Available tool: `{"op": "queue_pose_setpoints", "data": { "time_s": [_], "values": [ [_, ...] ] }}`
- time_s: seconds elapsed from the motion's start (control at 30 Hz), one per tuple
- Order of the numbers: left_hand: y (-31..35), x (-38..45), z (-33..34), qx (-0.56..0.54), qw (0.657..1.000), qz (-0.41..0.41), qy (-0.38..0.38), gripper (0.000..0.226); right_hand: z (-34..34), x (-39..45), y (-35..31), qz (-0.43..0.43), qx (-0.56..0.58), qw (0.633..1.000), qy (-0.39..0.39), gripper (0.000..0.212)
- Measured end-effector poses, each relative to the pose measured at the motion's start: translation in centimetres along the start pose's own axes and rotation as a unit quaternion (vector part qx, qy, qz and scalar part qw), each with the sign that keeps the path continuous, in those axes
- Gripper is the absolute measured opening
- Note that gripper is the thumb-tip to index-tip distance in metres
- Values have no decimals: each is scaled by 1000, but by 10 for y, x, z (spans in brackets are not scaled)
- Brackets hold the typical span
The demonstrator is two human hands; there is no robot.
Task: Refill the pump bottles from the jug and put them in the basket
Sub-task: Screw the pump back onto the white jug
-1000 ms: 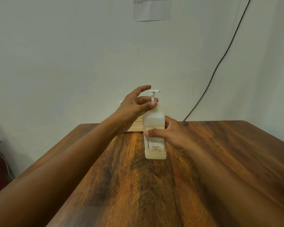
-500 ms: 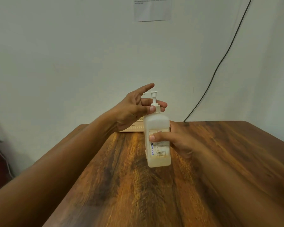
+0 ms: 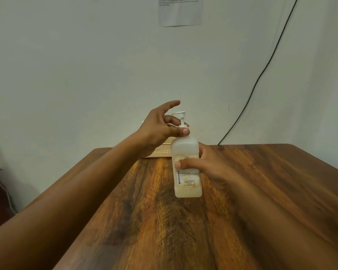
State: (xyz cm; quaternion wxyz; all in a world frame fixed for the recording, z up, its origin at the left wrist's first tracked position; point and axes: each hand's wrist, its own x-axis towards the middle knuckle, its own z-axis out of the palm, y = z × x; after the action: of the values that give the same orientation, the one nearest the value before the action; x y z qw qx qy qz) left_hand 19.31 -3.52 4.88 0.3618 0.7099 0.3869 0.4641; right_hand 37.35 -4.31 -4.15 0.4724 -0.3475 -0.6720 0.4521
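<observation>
I see right hand [image 3: 207, 166] gripping the bottle [image 3: 186, 168] mid-body | left hand [image 3: 160, 127] pinching its pump collar, other fingers spread | basket [image 3: 162, 152] behind at worktop [image 3: 261, 191] far edge

At the bench's far edge the basket [image 3: 163, 152] is mostly hidden behind the left hand [image 3: 158, 131] and pump bottle [image 3: 185, 152]; the wall notice's [image 3: 180, 11] print is unreadably small.

Place: plain office-like room | dark wood-grain table [image 3: 261, 191] against bare pale wall [image 3: 66, 65] | printed paper notice [image 3: 180, 11] taped up | thin black cable [image 3: 261, 75] trailing down
</observation>
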Motion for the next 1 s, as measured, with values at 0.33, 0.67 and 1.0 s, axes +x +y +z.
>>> {"op": "queue_pose_setpoints", "data": {
  "time_s": [0.33,0.67,1.0],
  "values": [
    [-1,-8,13,-37,999,-25,13,85,-7,1,2,17,38,999,-28,56],
    [-5,-8,15,-31,999,-24,26,81,-19,2,1,79,29,993,-82,63],
    [-17,14,23,25,985,41,164,87,13,8,-1,-21,-206,962,179,76]
  ]
}}
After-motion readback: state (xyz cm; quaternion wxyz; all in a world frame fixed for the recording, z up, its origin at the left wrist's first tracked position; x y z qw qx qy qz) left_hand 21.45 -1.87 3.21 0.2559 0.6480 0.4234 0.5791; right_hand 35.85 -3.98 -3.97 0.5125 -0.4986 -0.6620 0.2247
